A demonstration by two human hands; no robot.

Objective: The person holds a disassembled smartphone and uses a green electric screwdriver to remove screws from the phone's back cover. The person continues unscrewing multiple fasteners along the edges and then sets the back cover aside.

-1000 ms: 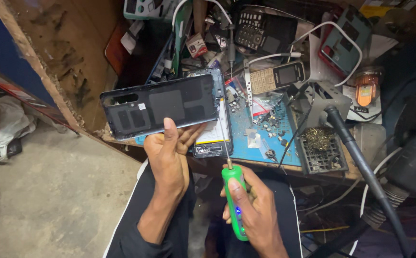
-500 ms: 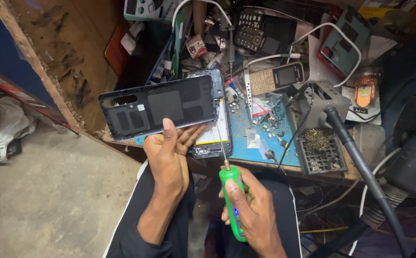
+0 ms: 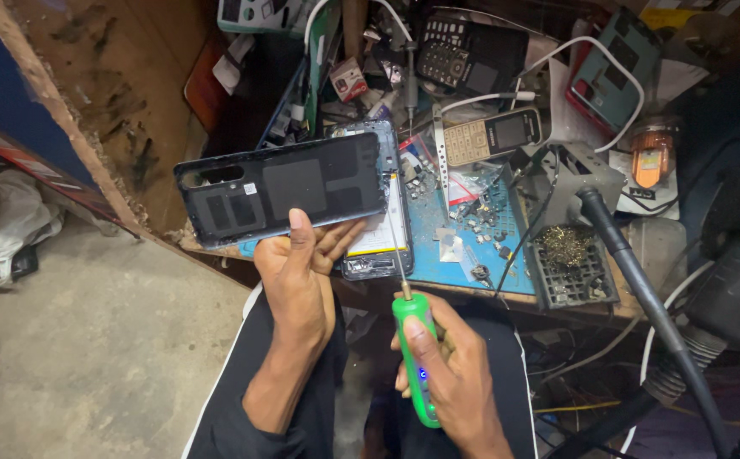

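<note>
left hand (image 3: 298, 272) grips back cover (image 3: 281, 189) | right hand (image 3: 455, 382) clamps green screwdriver (image 3: 414, 357) | bench edge (image 3: 472, 293) between

opened phone (image 3: 384, 223): half hidden by back cover (image 3: 281, 189) | loose parts (image 3: 481, 223): too small

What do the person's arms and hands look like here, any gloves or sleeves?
Both hands are bare: left hand, right hand. No gloves, rings or watch show. Forearms are bare as far as visible; no sleeve shows. Fingers are uncovered. Below are dark trousers with a white side stripe.
</note>
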